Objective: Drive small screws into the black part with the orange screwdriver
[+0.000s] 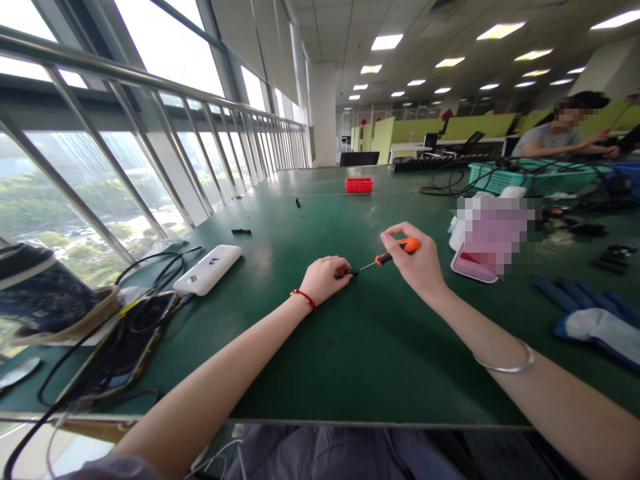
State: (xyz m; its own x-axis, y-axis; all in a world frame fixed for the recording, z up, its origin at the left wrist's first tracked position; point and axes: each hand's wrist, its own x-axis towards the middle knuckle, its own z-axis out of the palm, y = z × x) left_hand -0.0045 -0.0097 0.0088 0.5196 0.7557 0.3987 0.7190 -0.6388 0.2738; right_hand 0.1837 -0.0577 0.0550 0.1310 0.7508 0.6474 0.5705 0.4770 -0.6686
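My left hand (324, 277) rests on the green table (320, 360) with its fingers closed on a small black part (349, 272). My right hand (414, 260) is closed around a small screwdriver (395, 252) with an orange and black handle. The screwdriver's thin shaft points left and its tip meets the black part. A red string circles my left wrist and a silver bangle my right forearm.
A white power bank (209, 269), a phone (125, 343) and black cables lie at the left. Small black parts (241, 231) and a red bin (359, 185) sit farther off. Blue gloves (590, 313) lie at the right. Another person (565, 133) sits behind a teal basket (540, 177).
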